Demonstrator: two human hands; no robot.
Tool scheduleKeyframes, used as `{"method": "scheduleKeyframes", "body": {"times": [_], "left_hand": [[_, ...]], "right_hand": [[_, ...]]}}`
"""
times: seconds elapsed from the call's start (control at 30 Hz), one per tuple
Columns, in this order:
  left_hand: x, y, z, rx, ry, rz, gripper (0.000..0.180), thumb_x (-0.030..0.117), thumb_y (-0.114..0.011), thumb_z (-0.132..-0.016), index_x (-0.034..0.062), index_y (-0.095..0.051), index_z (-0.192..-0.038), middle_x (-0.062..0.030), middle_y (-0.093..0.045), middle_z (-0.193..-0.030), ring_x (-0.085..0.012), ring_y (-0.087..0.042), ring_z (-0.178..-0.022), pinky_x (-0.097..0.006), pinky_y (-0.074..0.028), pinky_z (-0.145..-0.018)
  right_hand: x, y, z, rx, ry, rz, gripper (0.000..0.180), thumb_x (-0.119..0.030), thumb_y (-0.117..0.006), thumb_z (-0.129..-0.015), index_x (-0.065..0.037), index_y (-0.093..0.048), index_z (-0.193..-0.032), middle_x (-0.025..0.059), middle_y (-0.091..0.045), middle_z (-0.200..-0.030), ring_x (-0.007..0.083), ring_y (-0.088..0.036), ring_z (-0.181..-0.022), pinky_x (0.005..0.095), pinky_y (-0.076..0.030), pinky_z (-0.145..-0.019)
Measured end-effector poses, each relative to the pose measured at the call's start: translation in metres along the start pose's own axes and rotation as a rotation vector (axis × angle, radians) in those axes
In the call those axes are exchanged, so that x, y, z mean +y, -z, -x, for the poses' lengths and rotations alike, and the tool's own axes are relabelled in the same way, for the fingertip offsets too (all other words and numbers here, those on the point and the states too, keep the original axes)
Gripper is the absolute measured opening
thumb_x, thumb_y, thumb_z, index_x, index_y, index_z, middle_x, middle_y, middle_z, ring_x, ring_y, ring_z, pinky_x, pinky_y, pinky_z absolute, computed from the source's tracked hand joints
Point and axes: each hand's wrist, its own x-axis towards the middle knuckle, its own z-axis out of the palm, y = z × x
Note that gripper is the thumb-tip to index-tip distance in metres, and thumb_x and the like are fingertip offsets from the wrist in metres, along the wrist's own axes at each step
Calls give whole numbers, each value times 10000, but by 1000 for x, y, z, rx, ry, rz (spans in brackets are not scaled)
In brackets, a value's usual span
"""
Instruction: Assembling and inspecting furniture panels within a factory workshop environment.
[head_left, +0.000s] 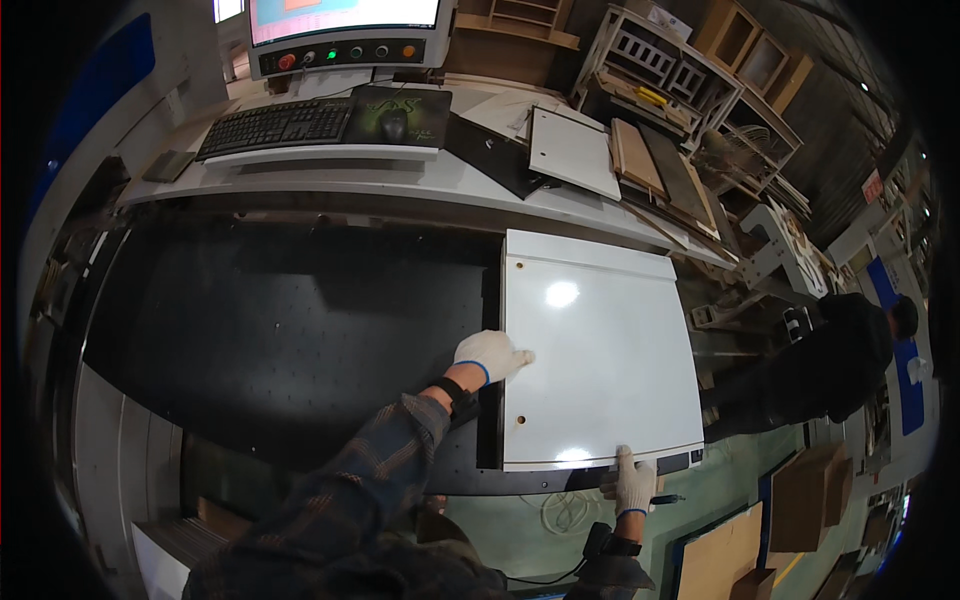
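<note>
A glossy white panel [600,340] with small holes along its left side lies on the right part of a black machine table [290,330]. My left hand [490,355], in a white knitted glove with a blue cuff, grips the panel's left edge, its thumb on the top face. At the near edge, toward the right corner, my right hand [632,485] holds the panel with its thumb on top; the fingers are partly hidden beneath. A thin dark tool-like thing [668,498] sticks out beside the right hand; I cannot make out its kind.
Behind the table, a ledge carries a keyboard [270,128], a mouse [394,125] and more panels [575,150]. Above stands a monitor with a button panel [340,52]. A person in dark clothes [815,360] is at the right. Boards [722,558] and cartons [808,495] stand lower right.
</note>
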Motion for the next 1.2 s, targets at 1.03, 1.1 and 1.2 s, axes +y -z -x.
{"method": "scheduleKeyframes", "body": {"times": [1.03,1.1,1.2], "left_hand": [[-382,-376,686,1041,1625,933,542,506,-700,-912,-6,-784,-1071,-278,-769,-1048,-467,-726,-1039,-520,-565,-945],[-365,-428,710,1080,1768,1150,557,498,-692,-887,-19,-800,-1065,-290,-775,-1038,-461,-742,-1032,-505,-572,-964],[-309,-470,712,1380,2234,1319,551,460,-764,-850,-6,-768,-1144,-309,-758,-1141,-453,-720,-1140,-490,-558,-1027]], "right_hand": [[-39,-425,458,-1810,1558,1172,307,-285,-735,-994,5,-736,-1094,232,-783,-937,389,-793,-895,443,-609,-809],[-8,-461,514,-1918,1670,1228,327,-298,-746,-977,-10,-737,-1133,230,-787,-995,397,-783,-975,448,-603,-860],[52,-513,587,-2152,1688,1257,357,-305,-750,-973,-10,-727,-1173,235,-787,-1027,396,-778,-997,450,-599,-882]]}}
